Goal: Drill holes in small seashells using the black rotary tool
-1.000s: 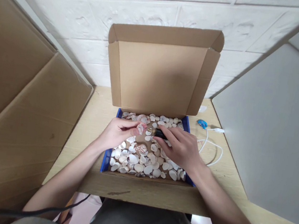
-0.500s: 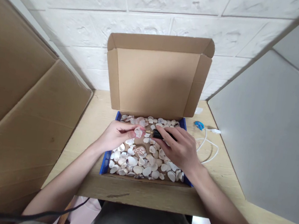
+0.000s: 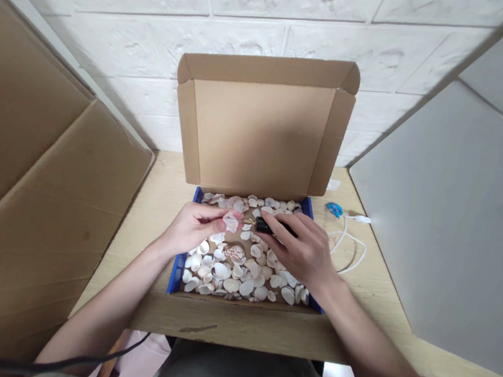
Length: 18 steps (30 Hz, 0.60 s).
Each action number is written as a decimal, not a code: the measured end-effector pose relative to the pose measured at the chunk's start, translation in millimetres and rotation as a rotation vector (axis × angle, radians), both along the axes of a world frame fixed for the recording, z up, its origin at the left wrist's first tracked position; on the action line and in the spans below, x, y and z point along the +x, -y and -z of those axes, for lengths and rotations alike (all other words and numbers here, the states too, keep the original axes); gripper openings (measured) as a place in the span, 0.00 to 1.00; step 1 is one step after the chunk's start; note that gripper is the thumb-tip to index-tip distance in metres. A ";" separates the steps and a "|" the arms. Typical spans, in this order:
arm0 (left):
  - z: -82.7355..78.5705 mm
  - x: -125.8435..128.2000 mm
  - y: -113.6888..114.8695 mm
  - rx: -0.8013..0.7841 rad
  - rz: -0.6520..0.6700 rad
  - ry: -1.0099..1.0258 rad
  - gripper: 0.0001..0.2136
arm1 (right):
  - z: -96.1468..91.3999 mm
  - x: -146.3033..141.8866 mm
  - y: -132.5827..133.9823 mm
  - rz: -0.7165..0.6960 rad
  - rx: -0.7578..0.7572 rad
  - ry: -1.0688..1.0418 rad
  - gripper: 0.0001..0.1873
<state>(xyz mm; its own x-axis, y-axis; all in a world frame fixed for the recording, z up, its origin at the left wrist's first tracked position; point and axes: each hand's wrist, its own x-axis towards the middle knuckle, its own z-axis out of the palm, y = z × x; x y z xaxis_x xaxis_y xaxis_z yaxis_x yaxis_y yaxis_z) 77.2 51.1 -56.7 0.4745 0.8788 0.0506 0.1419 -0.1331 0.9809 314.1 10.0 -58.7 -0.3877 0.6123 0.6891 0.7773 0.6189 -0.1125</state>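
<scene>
My left hand [image 3: 195,227] pinches a small whitish-pink seashell [image 3: 231,221] between thumb and fingers, above the box. Wrapped in the fingers of my right hand [image 3: 302,243] is a black mini drill [image 3: 264,225] with a brass-coloured chuck, its thin bit pointing left at the held shell. The tip is close to the shell; whether it touches or has entered cannot be made out. Below both hands lies a cardboard box [image 3: 238,302] with blue sides, holding many loose shells. A brown-patterned shell [image 3: 234,251] lies among the white ones.
The box's brown lid [image 3: 262,135] stands raised against the white brick-pattern wall [image 3: 241,42]. A white cable [image 3: 354,267] and a small blue object [image 3: 334,209] lie on the wooden table [image 3: 369,305] at right. Cardboard [image 3: 49,208] borders the left, a grey panel [image 3: 466,219] the right.
The seashell in my left hand has shifted very slightly left and looks turned a little. My right hand keeps the drill in nearly the same place.
</scene>
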 end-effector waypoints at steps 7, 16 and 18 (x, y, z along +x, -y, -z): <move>-0.2 0.5 0.4 -0.011 0.001 -0.005 0.15 | 0.0 -0.3 0.1 0.005 -0.002 -0.001 0.17; -1.8 1.8 1.4 0.011 -0.015 -0.018 0.15 | 0.8 0.1 -0.3 0.008 -0.010 -0.015 0.16; -3.3 2.2 1.6 0.031 -0.014 -0.039 0.14 | 0.8 -0.4 -0.2 0.011 -0.007 -0.013 0.16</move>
